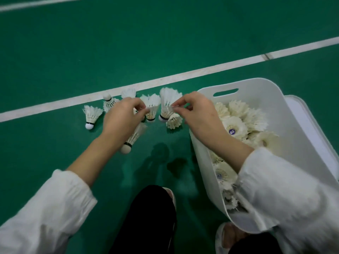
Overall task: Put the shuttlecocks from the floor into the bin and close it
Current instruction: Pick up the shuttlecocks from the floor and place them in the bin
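Several white feather shuttlecocks lie on the green floor near a white court line. My left hand (122, 114) pinches the feathers of one shuttlecock (151, 107). My right hand (197, 114) pinches the feather skirt of another shuttlecock (167, 101), its cork pointing down. Others lie around: one at far left (91, 116), one under my left wrist (133, 138), one below the right hand's shuttlecock (174, 121). The white plastic bin (256, 88) stands to the right, open and holding many shuttlecocks (244, 118). My right forearm crosses its near rim.
A white lid (311, 121) lies partly under the bin's right side. A white court line (201, 72) runs diagonally behind the shuttlecocks. My black-trousered knee (146, 217) and sandalled foot (229, 237) are at the bottom. Green floor spreads left and beyond.
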`<state>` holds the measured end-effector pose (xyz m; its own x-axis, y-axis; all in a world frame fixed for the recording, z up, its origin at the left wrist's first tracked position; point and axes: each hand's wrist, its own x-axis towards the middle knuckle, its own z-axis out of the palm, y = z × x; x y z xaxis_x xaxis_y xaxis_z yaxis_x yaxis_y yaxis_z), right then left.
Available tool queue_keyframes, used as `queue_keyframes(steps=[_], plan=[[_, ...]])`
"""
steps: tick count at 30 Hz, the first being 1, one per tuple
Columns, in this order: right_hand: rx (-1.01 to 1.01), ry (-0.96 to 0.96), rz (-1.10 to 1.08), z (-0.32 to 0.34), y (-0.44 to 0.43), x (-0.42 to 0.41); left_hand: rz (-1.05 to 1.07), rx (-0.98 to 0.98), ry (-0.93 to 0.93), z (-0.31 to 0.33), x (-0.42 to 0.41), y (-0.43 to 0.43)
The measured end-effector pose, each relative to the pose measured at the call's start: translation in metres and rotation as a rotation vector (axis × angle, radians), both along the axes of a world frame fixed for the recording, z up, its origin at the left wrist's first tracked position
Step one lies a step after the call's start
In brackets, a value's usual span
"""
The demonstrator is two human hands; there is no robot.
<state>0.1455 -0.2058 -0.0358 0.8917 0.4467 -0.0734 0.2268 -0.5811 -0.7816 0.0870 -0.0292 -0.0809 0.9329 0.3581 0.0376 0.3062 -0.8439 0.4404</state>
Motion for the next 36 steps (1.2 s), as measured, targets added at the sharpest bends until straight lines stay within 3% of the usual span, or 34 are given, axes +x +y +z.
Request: queue_keyframes(steps=[5,10,13,17,26,31,36], plan=[[-0.033,-0.101,0.075,0.072,-0.054,0.013,-0.068,-0.049,-0.093,0.085,0.02,-0.025],[-0.191,-0.103,0.02,0.086,-0.154,-0.004,-0.256,-0.121,-0.096,0.125,0.03,-0.092],[-0.302,-0.053,-0.04,0.065,-0.212,-0.021,-0.415,-0.112,-0.019,0.117,0.025,-0.136],[-0.562,0.045,0.042,0.029,-0.261,-0.037,-0.575,-0.122,0.065,0.09,0.012,-0.181],[-0.853,0.2,0.394,-0.034,-0.254,-0.027,-0.665,-0.136,0.132,0.059,-0.007,-0.201],[-0.89,0.22,0.485,-0.049,-0.248,-0.022,-0.669,-0.113,0.108,0.055,-0.006,-0.201],[-0.842,0.273,0.549,-0.019,-0.255,-0.02,-0.694,-0.131,0.085,0.055,-0.006,-0.204]])
